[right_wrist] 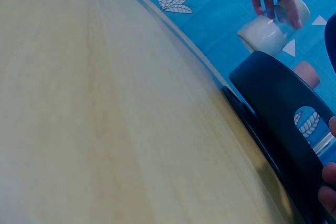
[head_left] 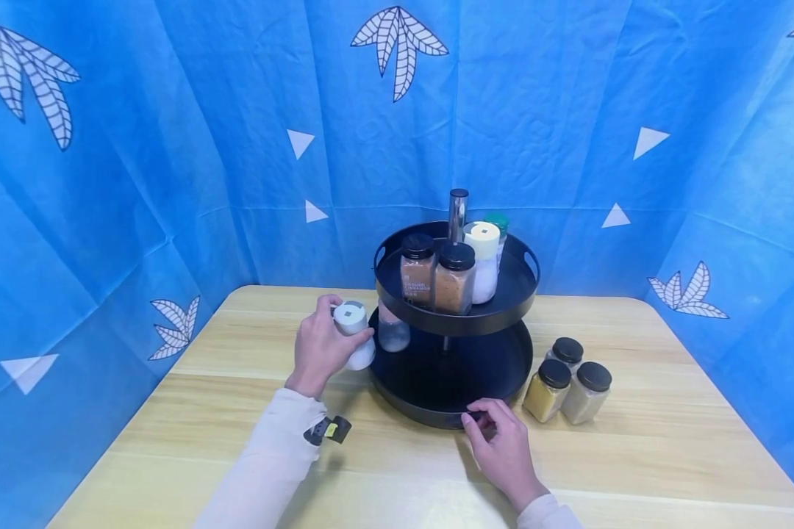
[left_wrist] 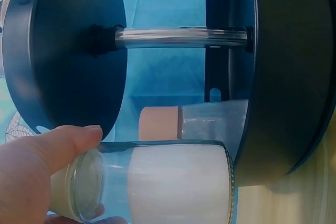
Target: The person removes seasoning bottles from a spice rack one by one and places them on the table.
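Observation:
My left hand (head_left: pixel 320 345) grips a glass shaker jar (left_wrist: pixel 178 182) with a white lid, half filled with white powder. It holds the jar above the table, just left of the lower tray (head_left: pixel 450 375) of a black two-tier stand. In the right wrist view the jar (right_wrist: pixel 262 35) hangs tilted past the tray's rim. Inside the lower tray, at its left, stands a jar with a pink lid (left_wrist: pixel 158 123). My right hand (head_left: pixel 499 444) holds the lower tray's front rim, its fingertips (right_wrist: pixel 329 174) beside the oval handle hole.
On the upper tray (head_left: pixel 430 321) stand two black-lidded spice jars (head_left: pixel 455 286), a white-lidded jar (head_left: pixel 484 272) and a green-lidded one (head_left: pixel 497 220). Three black-lidded jars (head_left: pixel 584 400) stand on the wooden table (head_left: pixel 668 441) to the right. Blue curtains (head_left: pixel 536 110) surround the table.

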`<state>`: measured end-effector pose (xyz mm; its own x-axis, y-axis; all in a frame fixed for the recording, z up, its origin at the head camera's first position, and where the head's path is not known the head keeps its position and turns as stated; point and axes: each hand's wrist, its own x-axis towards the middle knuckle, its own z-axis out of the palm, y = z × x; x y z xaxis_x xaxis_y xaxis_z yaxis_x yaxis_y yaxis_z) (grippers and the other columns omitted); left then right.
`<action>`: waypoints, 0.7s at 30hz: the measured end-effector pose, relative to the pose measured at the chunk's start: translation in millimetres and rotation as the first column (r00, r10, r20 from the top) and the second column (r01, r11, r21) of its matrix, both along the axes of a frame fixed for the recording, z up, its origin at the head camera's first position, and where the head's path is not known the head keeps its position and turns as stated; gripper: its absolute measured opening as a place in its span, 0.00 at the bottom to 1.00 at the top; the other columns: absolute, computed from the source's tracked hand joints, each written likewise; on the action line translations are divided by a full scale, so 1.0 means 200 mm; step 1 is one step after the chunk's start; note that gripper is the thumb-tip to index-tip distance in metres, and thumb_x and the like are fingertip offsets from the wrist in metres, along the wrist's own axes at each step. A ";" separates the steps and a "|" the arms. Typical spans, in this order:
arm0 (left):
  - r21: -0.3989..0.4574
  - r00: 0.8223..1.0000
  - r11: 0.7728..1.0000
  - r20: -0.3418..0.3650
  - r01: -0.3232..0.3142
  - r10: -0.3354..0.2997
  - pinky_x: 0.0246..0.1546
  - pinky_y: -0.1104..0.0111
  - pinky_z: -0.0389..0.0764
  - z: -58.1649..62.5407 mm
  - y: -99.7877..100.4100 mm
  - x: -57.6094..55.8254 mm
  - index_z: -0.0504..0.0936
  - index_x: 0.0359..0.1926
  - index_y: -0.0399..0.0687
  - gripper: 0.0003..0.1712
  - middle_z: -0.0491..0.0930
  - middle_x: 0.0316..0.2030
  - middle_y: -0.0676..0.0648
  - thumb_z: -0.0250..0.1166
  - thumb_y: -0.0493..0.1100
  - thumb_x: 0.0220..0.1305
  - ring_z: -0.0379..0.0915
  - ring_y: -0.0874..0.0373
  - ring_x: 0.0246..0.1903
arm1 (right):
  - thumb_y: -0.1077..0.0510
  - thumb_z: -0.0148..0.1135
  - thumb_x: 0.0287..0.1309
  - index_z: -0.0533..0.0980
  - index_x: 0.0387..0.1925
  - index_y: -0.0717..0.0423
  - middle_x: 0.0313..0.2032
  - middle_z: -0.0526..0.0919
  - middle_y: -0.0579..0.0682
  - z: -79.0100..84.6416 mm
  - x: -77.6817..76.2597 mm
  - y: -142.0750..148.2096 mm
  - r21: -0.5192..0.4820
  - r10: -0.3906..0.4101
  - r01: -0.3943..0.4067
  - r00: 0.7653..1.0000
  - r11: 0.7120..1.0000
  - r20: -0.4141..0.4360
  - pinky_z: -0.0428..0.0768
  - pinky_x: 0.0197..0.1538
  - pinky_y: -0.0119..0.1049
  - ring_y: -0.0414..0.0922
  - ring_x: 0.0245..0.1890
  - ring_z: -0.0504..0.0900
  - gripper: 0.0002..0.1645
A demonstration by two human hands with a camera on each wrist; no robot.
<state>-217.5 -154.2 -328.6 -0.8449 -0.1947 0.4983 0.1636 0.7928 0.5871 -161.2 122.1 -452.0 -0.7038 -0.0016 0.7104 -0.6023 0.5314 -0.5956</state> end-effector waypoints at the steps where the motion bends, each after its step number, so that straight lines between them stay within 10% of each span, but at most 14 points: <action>1: -0.004 1.000 1.000 -0.003 -0.003 0.003 0.32 0.51 0.79 0.00 0.00 0.00 0.70 0.47 0.44 0.38 0.83 0.37 0.35 0.77 0.54 0.38 0.78 0.41 0.36 | 0.71 0.71 0.39 0.79 0.29 0.55 0.29 0.80 0.44 0.00 0.00 0.00 0.000 0.000 0.000 1.000 1.000 0.000 0.74 0.23 0.21 0.34 0.21 0.74 0.13; 21: -0.016 0.999 0.999 0.007 -0.041 0.041 0.32 0.50 0.78 -0.01 -0.08 0.00 0.69 0.48 0.43 0.39 0.83 0.36 0.35 0.78 0.55 0.38 0.78 0.39 0.35 | 0.71 0.71 0.39 0.79 0.29 0.55 0.30 0.81 0.45 0.01 0.00 0.00 0.004 0.006 -0.006 1.000 1.000 -0.009 0.75 0.23 0.22 0.34 0.22 0.75 0.14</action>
<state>-217.7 -171.2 -330.4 -0.8401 -0.2214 0.4951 0.1260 0.8082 0.5753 -160.7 122.7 -450.0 -0.6976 -0.0089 0.7165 -0.6107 0.5303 -0.5880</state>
